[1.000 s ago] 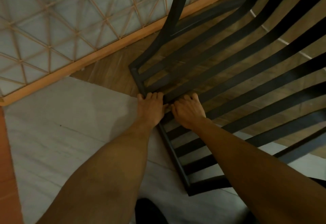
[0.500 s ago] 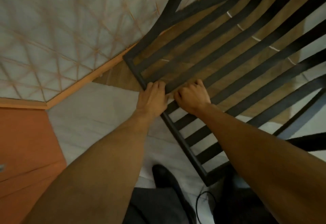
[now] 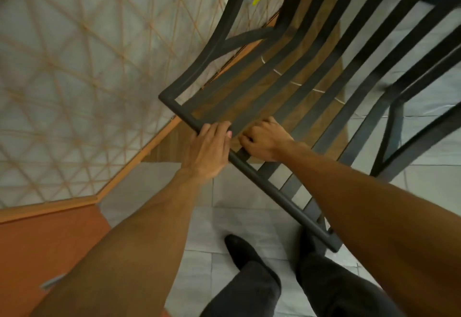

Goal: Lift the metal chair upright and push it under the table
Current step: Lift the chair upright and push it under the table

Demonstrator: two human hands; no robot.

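The black metal chair (image 3: 294, 97) is tilted in front of me, its slatted back and seat running up to the right. Its top rail (image 3: 274, 194) crosses the middle of the view. My left hand (image 3: 208, 152) is wrapped over that rail near its upper end. My right hand (image 3: 265, 140) grips a slat just beside it, fingers curled through the gap. The chair's legs and armrest frame (image 3: 389, 122) show at the right. No table is in view.
A white lattice screen (image 3: 74, 79) with a wooden base frame stands at the left. An orange wooden cabinet (image 3: 50, 249) is at the lower left. My dark-trousered legs and shoes (image 3: 239, 251) stand on the pale tiled floor (image 3: 237, 206) below the chair back.
Both hands have raised the chair's top rail off the floor and toward me. The chair is steeper now, and my feet and legs have come into view beneath it.
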